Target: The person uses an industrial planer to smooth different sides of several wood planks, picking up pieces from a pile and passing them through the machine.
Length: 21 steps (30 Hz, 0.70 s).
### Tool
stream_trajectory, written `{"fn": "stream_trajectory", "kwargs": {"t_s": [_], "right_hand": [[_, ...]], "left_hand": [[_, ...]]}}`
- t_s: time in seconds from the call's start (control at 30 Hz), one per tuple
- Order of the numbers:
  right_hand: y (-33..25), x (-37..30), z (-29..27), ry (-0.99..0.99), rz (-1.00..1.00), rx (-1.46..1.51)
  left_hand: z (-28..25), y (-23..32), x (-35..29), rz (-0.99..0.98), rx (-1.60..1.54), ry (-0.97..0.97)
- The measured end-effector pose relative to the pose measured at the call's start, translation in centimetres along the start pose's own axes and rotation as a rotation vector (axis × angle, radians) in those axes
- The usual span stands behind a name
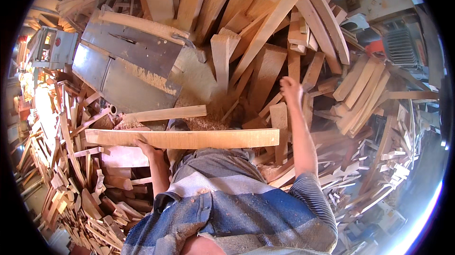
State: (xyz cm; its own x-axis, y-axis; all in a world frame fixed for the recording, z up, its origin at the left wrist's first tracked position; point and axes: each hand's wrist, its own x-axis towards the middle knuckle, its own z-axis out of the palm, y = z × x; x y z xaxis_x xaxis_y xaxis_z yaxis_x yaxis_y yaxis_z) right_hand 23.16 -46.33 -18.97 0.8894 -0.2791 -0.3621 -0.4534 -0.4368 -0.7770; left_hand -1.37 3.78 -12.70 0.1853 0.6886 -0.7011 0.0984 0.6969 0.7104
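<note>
A long, slightly curved wooden plank (213, 139) lies crosswise in front of my waist. My left hand (151, 151) grips it from the near side, left of its middle, with part of the fingers hidden behind the wood. Off to the right, my right hand (291, 89) is raised with curled fingers, and nothing shows in it. Behind that hand stand upright wooden boards (267, 72). A shorter wooden strip (166, 113) lies just beyond the plank, beside the machine's metal table (137, 82).
Sawdust covers part of the metal table, which carries a wooden fence (142, 25). Stacked curved pieces (362, 93) and a ribbed motor (400, 48) stand on the right. Piled offcuts (102, 222) crowd the lower left. A long beam (277, 22) leans across the far boards.
</note>
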Motion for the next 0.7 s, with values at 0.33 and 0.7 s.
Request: {"fn": "stream_trajectory", "kwargs": {"t_s": [0.33,0.7], "right_hand": [[-7.7,10.9,-5.9,0.345,-0.331,-0.511],[0.5,2.4,-0.9,0.033,-0.310,-0.370]], "left_hand": [[-1.6,-0.6,3.8,0.114,-0.079,-0.202],[-2.5,0.4,-0.3,0.124,0.052,0.014]]}}
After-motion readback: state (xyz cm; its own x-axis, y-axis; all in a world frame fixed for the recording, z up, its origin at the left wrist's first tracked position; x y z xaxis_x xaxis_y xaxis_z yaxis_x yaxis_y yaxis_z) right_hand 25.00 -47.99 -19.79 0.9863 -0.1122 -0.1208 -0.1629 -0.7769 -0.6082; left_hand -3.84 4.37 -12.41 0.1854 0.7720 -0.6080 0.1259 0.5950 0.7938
